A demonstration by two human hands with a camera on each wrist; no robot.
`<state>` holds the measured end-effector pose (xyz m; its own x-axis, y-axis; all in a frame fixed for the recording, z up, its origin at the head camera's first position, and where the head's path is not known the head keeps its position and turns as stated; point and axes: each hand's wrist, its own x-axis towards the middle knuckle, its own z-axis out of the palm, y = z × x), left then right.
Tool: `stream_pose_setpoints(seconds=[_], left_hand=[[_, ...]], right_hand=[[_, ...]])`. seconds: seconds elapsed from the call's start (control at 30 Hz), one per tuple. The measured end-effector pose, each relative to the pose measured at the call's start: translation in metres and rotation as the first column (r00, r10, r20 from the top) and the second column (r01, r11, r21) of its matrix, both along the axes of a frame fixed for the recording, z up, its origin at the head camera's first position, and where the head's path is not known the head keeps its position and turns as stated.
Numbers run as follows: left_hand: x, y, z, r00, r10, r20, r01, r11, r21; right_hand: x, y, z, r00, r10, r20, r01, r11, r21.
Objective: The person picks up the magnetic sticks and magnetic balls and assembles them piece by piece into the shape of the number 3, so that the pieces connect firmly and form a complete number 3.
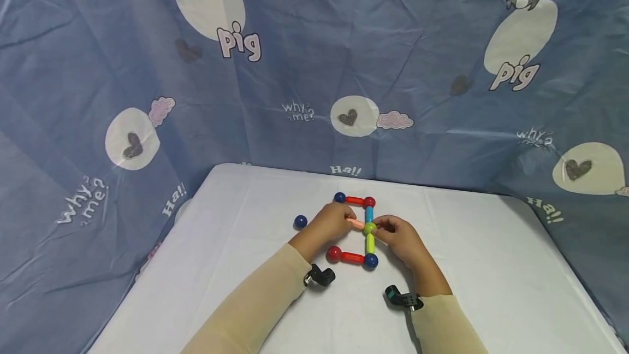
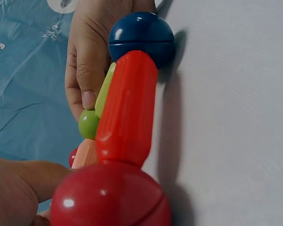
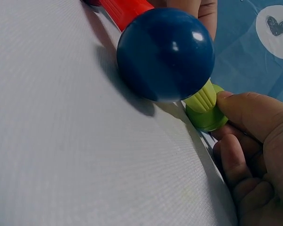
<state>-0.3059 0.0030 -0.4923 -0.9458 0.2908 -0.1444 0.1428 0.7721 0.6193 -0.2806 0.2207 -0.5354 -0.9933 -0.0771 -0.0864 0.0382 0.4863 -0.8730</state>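
Observation:
My left hand (image 1: pixel 333 223) pinches a peach-coloured building rod (image 1: pixel 355 224), whose far end meets a green ball (image 1: pixel 370 228). From the right, thumb and fingers of my right hand (image 1: pixel 402 238) hold that ball, as the right wrist view also shows. A light blue rod (image 1: pixel 369 214) runs from it to a red ball (image 1: pixel 369 202), then a red rod (image 1: pixel 354 200) and a dark blue ball (image 1: pixel 339 197). Toward me, a yellow-green rod (image 1: pixel 371 243) leads to another dark blue ball (image 3: pixel 166 54), a second red rod (image 2: pixel 127 106) and a second red ball (image 2: pixel 111 195).
A loose dark blue ball (image 1: pixel 301 222) lies on the white table (image 1: pixel 491 266), left of my left hand. Behind the table hangs a blue printed cloth (image 1: pixel 304 59). Small black wrist cameras (image 1: pixel 321 276) sit at both sleeve cuffs.

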Motion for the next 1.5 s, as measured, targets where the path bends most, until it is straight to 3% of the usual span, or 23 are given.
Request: stream_pose_setpoints(seconds=[0.53, 0.67, 0.83, 0.93, 1.03, 1.1, 1.27, 1.37, 1.5], left_hand=[[0.005, -0.009, -0.010, 0.997, -0.048, -0.058, 0.048, 0.999, 0.010], [0.008, -0.010, -0.008, 0.997, -0.019, -0.080, 0.018, 1.000, -0.003], [0.014, -0.014, 0.003, 0.995, 0.047, -0.085, -0.050, 0.998, -0.035], [0.017, -0.023, 0.012, 0.989, 0.057, -0.138, -0.067, 0.995, -0.073], [0.020, -0.035, 0.018, 0.973, 0.074, -0.220, -0.100, 0.989, -0.106], [0.024, -0.043, 0.020, 0.958, 0.108, -0.267, -0.145, 0.981, -0.126], [0.029, -0.066, 0.019, 0.930, 0.203, -0.306, -0.250, 0.960, -0.125], [0.028, -0.080, 0.015, 0.930, 0.210, -0.302, -0.245, 0.966, -0.082], [0.027, -0.099, 0.007, 0.943, 0.195, -0.271, -0.210, 0.977, -0.028]], right_hand=[[-0.001, 0.001, 0.000, 1.000, 0.002, -0.003, -0.002, 1.000, -0.008], [0.000, 0.000, 0.000, 1.000, -0.003, 0.003, 0.003, 1.000, -0.007], [0.000, 0.000, 0.000, 1.000, -0.006, 0.021, 0.006, 1.000, -0.003], [0.001, -0.001, 0.001, 1.000, -0.010, 0.021, 0.010, 1.000, 0.004], [0.000, -0.001, 0.001, 1.000, -0.007, 0.018, 0.007, 1.000, -0.004], [0.000, 0.000, 0.002, 1.000, -0.004, 0.022, 0.004, 1.000, -0.012], [0.001, 0.001, 0.003, 1.000, 0.004, 0.020, -0.004, 1.000, -0.001], [0.002, 0.001, 0.004, 1.000, 0.001, 0.014, -0.001, 1.000, 0.006], [0.002, 0.000, 0.002, 1.000, 0.003, 0.013, -0.003, 1.000, -0.006]])
